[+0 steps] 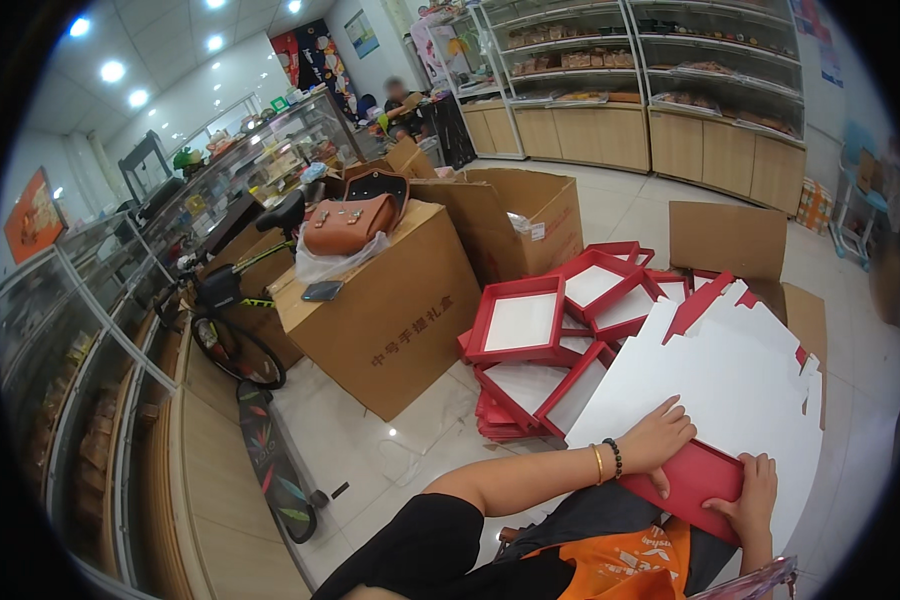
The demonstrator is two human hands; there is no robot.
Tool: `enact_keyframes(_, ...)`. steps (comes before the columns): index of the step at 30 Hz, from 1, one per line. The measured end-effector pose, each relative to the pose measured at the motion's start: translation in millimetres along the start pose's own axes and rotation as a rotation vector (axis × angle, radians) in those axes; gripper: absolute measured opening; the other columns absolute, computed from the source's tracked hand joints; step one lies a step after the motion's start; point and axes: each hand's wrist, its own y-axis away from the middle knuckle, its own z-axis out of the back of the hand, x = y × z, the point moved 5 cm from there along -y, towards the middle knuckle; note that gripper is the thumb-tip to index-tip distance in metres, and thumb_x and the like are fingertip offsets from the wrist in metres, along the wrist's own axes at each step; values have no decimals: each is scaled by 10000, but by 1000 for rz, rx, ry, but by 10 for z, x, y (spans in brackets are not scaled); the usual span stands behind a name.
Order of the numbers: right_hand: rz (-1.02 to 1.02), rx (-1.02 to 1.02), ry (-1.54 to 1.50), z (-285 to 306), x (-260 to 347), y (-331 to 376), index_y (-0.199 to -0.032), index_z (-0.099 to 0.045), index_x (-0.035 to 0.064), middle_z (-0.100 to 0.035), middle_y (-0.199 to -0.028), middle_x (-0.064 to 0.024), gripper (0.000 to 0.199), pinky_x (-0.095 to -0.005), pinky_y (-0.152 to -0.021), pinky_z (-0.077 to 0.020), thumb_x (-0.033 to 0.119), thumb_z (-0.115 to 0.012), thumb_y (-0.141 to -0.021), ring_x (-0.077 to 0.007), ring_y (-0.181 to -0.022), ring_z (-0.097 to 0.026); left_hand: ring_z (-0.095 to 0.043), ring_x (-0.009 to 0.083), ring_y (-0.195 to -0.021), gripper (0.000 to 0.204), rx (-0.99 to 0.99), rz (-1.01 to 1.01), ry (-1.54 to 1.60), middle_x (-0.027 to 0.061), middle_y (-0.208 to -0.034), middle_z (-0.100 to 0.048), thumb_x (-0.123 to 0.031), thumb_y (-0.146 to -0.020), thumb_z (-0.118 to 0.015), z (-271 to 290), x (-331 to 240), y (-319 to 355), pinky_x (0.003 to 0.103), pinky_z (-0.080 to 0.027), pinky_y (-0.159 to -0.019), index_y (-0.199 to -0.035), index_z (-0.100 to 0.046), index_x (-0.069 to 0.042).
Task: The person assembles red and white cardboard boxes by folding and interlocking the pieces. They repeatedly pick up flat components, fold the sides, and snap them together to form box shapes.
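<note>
A red cardboard panel (702,482) lies across my lap, its far edge against the white sheets. My left hand (658,436), with a gold bangle and a dark bead bracelet at the wrist, grips its left side, thumb on the red face. At the right end my right hand (755,500) holds it, thumb on the face and fingers over the edge. Whether the panel is part of a folded box is hard to tell. Beyond my hands spreads a stack of flat white cardboard blanks (730,385) with notched edges and some red showing.
Red box trays (518,318) with white insides are heaped ahead-left. A large carton (390,320) carries a brown leather bag (350,222) and a phone (322,291). An open carton (530,215), a bicycle (232,345), a skateboard (275,460) and glass display cases stand around. A person (402,108) sits far back.
</note>
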Motion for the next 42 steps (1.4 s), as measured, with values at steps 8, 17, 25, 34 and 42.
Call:
enact_keyframes(8, -15, -70, 48, 373, 385, 232, -1246, -577, 42, -516, -1119, -165, 1014, -508, -934, -463, 453, -1014, -427, -394, -1063, -513, -618, 323, -1148, 1006, 83, 65, -139, 133, -1090, -644, -628, -473, -961, 452, -402, 21, 555, -205, -1347, -1146, -595, 24)
enact_keyframes(17, 32, -44, 6, 686, 682, 828, -1313, -604, 40, -536, -1228, -202, 662, -512, -1035, -419, 241, -880, -745, -419, -1168, -532, -610, 269, -935, 280, -61, 14, -3, 119, -990, -599, -138, -912, -612, 286, -1275, 261, 383, -503, -838, -1151, -592, 6)
enact_keyframes(25, -518, -68, 445, 1169, -1649, 1292, -1606, -476, 131, -428, -1630, -175, 802, -485, -1239, -380, -81, -725, -874, -365, -1507, -445, -595, 223, -889, 216, -100, -108, 72, 74, -954, -566, -115, -889, -637, 332, -1275, 627, 348, -469, -764, -1089, -591, -50)
enact_keyframes(34, -345, -335, -43, 499, -1868, 1057, -1526, -594, 102, -503, -1605, -192, 547, -456, -1238, -382, 128, -729, -996, -395, -1470, -489, -581, 279, -940, 436, -214, -181, 157, 90, -997, -554, -141, -744, -813, 749, -1012, 778, 394, -459, -813, -1103, -578, -65)
enact_keyframes(42, 213, -456, 301, 1213, -1028, 586, -1072, -803, 31, -772, -1207, -156, 247, -472, -1082, -510, 103, -724, -850, -366, -1224, -671, -651, 359, -1040, 556, -605, -46, -23, 125, -1108, -675, -249, -712, -935, 1253, 18, 431, 482, -504, -927, -1170, -651, -112)
